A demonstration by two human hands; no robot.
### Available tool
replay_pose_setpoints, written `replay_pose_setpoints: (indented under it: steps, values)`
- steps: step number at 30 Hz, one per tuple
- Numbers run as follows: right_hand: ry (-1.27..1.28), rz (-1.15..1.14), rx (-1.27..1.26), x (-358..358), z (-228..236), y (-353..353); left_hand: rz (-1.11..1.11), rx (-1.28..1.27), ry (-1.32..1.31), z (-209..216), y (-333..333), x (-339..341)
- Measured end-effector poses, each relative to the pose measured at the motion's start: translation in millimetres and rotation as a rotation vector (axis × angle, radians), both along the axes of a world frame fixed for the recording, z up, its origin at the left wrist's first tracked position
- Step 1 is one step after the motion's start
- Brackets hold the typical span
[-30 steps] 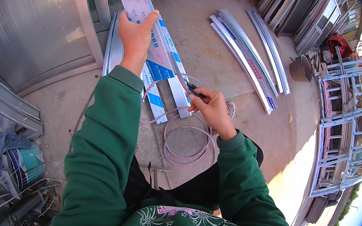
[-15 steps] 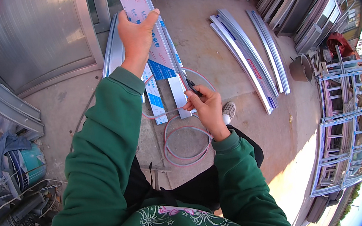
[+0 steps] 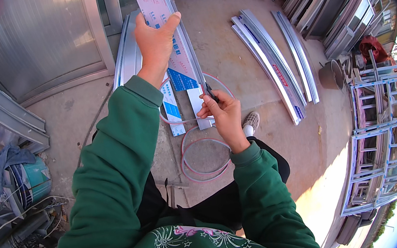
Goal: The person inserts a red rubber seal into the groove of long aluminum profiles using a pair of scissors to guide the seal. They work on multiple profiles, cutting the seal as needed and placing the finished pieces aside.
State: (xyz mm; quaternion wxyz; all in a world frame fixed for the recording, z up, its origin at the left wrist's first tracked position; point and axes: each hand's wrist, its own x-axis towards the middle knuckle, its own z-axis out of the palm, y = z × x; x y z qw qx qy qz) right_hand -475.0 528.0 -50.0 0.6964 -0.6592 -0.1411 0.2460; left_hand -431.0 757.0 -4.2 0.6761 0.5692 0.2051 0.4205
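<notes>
My left hand (image 3: 154, 44) is closed around a long metal profile (image 3: 176, 58) covered in blue and pale pink film, thumb on its right edge. The profile tilts away from me toward the top. At its near end, my right hand (image 3: 224, 118) is closed on a small dark tool (image 3: 212, 93), whose exact kind is partly hidden by the fingers. A thin grey and pink flexible strip (image 3: 183, 162) lies in loops on the floor below my right hand and runs up beside the profile. A second film-covered profile (image 3: 173, 112) lies beneath, to the left.
Several silvery profiles (image 3: 274, 70) lie on the floor to the right, with a bucket (image 3: 331, 76) beyond them. Metal frames (image 3: 382, 149) stand at far right. A framed panel (image 3: 39, 39) is at upper left, and a teal bucket (image 3: 37, 182) at left.
My left hand and the held profile have shifted slightly right. My right hand stays near the profile's end with the tool, its fingers slightly moved; the strip's loops have shifted a little.
</notes>
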Motion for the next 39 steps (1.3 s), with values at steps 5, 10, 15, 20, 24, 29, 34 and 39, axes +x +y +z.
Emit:
replay_pose_setpoints:
  steps: [5, 10, 15, 20, 24, 29, 34, 39]
  values:
    - [0.052, 0.096, -0.007, 2.5, 8.8, -4.4, -0.050, 0.003, 0.005, -0.2, -3.8, 1.9]
    - [0.104, 0.185, -0.076, 0.4, 12.2, -12.3, -0.035, 0.050, 0.096, 3.1, 11.3, -2.9]
    - [-0.005, 0.004, 0.034, -2.8, 4.7, 3.6, -0.020, 0.019, 0.010, -0.5, -5.0, 1.2]
    - [0.106, 0.135, -0.098, 0.5, 12.3, -8.9, 0.015, 0.050, 0.074, 3.6, 12.5, 0.0]
    - [0.036, 0.041, -0.039, -2.6, 8.4, -1.7, 0.023, 0.035, 0.027, 2.4, 8.1, -1.6]
    - [-0.002, 0.014, 0.045, 2.9, 8.8, 3.6, -0.018, 0.044, 0.005, -1.5, -9.7, 0.8]
    - [0.175, 0.214, -0.167, -0.4, 16.5, -13.8, 0.027, 0.148, 0.080, 4.4, 14.5, -0.8]
    - [-0.006, 0.011, 0.001, 0.7, 7.0, 4.6, 0.011, 0.014, 0.020, -0.9, -5.2, 0.3]
